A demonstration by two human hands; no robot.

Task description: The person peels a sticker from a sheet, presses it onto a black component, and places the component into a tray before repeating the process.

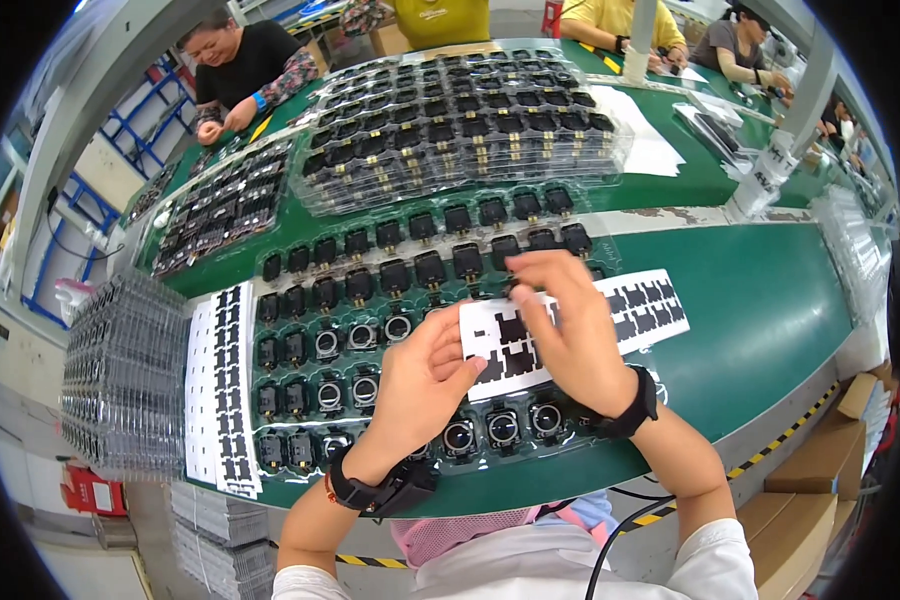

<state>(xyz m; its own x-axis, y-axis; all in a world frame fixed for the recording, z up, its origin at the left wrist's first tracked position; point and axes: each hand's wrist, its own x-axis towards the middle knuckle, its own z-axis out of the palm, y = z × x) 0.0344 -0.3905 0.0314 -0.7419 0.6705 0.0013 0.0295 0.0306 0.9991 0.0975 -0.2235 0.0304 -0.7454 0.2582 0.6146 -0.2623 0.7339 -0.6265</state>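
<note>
My left hand (420,375) grips the left end of a white sheet of black die-cut stickers (635,310), thumb on top. The sheet is tilted over a clear plastic tray (482,458). Above the sheet's far edge, the thumb and fingertips of my right hand (582,345) come together near a small dark piece I cannot make out. Beneath both hands, the tray holds rows of small black modules (429,268). Several in the nearer rows show round, ring-like faces (503,428). The sheet and my hands hide part of the tray's middle.
More sticker sheets (201,390) lie left of the tray, beside a tall stack of clear trays (120,380). Stacked filled trays (460,150) stand beyond, with dark parts (220,205) to their left. A metal post (770,175) rises at right. Co-workers (255,75) sit across the green table (740,300).
</note>
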